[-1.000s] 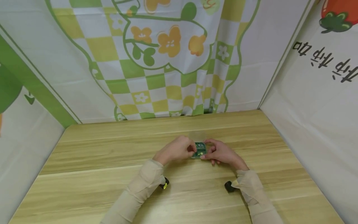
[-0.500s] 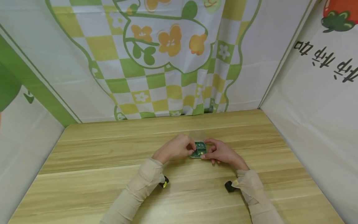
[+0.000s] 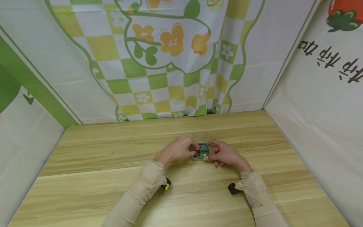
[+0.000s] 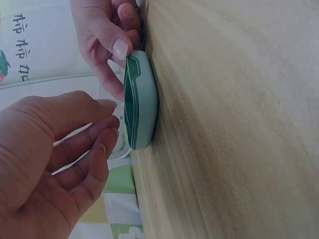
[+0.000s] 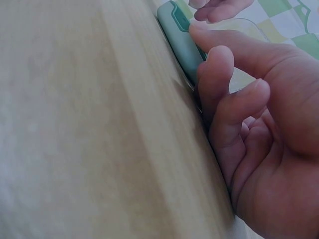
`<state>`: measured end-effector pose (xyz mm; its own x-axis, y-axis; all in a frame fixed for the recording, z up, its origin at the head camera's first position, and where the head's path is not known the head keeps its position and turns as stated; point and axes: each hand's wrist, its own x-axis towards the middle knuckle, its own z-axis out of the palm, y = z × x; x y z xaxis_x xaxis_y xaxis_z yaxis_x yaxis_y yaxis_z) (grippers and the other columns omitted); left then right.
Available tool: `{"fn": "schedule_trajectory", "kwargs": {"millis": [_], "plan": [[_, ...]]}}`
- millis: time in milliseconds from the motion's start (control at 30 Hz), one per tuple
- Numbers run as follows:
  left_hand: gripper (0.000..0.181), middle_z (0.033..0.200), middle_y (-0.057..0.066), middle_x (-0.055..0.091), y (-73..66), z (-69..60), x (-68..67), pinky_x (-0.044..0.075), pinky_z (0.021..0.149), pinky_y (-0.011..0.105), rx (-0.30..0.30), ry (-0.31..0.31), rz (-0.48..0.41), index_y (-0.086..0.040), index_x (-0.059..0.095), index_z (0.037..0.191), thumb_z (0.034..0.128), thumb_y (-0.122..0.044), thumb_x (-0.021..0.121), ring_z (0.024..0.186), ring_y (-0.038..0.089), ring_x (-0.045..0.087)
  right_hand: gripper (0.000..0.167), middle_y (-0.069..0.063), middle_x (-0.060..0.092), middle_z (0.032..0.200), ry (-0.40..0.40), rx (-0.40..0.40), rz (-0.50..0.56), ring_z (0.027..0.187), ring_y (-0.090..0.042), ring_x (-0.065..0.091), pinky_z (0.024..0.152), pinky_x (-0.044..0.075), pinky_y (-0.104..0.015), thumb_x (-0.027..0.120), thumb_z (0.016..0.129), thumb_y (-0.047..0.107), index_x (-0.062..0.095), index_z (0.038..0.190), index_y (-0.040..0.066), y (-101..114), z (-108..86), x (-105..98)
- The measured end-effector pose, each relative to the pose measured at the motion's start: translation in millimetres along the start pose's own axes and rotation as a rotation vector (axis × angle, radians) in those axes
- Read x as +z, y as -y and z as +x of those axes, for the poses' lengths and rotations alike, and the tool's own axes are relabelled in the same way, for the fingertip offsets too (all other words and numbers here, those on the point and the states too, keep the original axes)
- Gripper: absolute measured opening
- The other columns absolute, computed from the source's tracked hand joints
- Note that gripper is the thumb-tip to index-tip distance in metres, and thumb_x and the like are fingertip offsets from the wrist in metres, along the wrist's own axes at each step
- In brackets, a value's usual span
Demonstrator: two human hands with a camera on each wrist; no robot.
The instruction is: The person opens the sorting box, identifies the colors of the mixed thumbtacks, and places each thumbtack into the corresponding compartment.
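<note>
A small green pill box (image 3: pixel 204 154) with several compartments lies on the table, its clear lid (image 3: pixel 200 136) raised at the far side. Small yellow pieces sit in the near right compartment, pale ones in the far right. A red piece (image 3: pixel 197 154) shows in the near left one. My left hand (image 3: pixel 181 149) hovers over the left compartments; in the left wrist view its thumb and fingertips are slightly apart, with nothing visible between them. My right hand (image 3: pixel 225 154) holds the box by its right side, thumb on the near rim (image 5: pixel 180 20) and fingers around the side.
The wooden table (image 3: pixel 93 189) extends around the hands. A checked curtain (image 3: pixel 170 85) hangs at its back edge, and white printed cloth walls (image 3: pixel 320 104) stand at both sides. A dark wrist camera (image 3: pixel 233 189) sits below the right wrist.
My left thumb and fingers have parted a little over the box, and the red piece has come into view in the near left compartment. The right hand keeps its hold.
</note>
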<state>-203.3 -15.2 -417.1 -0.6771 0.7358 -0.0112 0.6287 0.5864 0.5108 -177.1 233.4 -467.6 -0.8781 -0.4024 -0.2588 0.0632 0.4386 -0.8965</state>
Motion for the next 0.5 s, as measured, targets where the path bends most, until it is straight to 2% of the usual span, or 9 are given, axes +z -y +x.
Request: {"fn": "schedule_trajectory", "kwargs": {"millis": [300,400,500], "plan": [[0.009,0.098,0.003,0.077,3.3,-7.6,3.8,0.058,0.084,0.029,-0.022,-0.026,-0.038,-0.008,0.077,0.102,0.0952,-0.009,0.072,0.09,0.011,0.069,0.075,-0.003,0.067,0.073,0.004,-0.005,-0.009,0.05,-0.012,0.056,0.045,0.044,-0.026,0.083,0.091,0.027,0.045,0.153,0.009,-2,-0.6,1],[0.009,0.096,0.005,0.072,3.0,-16.2,3.1,0.056,0.083,0.032,-0.093,-0.037,-0.102,-0.005,0.07,0.103,0.0962,-0.011,0.071,0.088,0.014,0.064,0.075,-0.003,0.067,0.073,0.002,-0.001,-0.007,0.05,-0.012,0.057,0.045,0.044,-0.025,0.084,0.091,0.026,0.045,0.153,0.008,-2,-0.2,0],[0.018,0.096,0.005,0.068,5.2,-24.9,3.5,0.054,0.078,0.032,-0.213,-0.067,-0.156,-0.004,0.062,0.113,0.0985,-0.014,0.066,0.083,0.014,0.06,0.076,-0.003,0.067,0.073,-0.003,-0.003,-0.012,0.051,-0.012,0.058,0.045,0.044,-0.025,0.084,0.091,0.025,0.045,0.153,0.007,-1,0.2,-1]]}}
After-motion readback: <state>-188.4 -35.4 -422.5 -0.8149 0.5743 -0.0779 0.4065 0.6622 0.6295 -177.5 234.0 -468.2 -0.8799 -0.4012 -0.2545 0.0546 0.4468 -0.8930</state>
